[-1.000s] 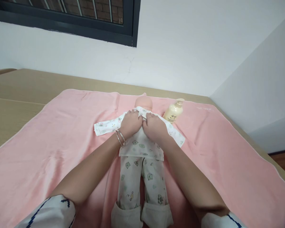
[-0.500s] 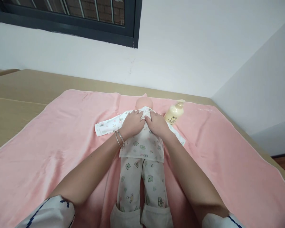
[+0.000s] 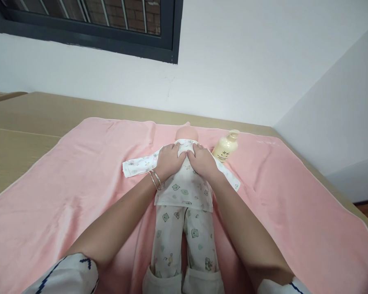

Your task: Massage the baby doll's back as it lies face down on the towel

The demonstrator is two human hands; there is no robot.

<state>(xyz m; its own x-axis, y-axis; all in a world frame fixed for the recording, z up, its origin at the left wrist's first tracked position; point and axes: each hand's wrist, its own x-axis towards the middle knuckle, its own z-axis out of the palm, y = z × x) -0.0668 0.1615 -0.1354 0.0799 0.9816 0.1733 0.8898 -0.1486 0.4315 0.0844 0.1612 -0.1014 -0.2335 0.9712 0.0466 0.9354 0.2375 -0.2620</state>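
Obs.: a baby doll (image 3: 184, 192) in a white cotton top and trousers printed with small animals lies on its back, head away from me, on a pink terry towel (image 3: 64, 196) spread over a tan wooden tabletop (image 3: 21, 122). Its bare head (image 3: 186, 133) shows just beyond my knuckles.

Left hand (image 3: 168, 160): fingers curled down over the doll's chest near the collar, pinching the fabric of the printed top; two thin silver bangles (image 3: 155, 179) sit at the wrist. Right hand (image 3: 202, 161): same posture, mirrored, closed on the fabric on the other side of the centre line. The two hands touch at the thumbs just below the neckline. Exactly which edge each holds is hidden under my fingers.

One empty-looking sleeve (image 3: 138, 165) lies flat out to the left; the other runs under my right forearm.

Nearby: a cream plastic pump bottle (image 3: 225, 148) lies tilted on the towel, just beside the doll's shoulder, near my right hand but apart from it.

Technique note (judgement): keep both grips even and close to the centre, so that the front panels meet without bunching at the neck. Hold the cloth only, not the body beneath. Mind the right elbow near the bottle.
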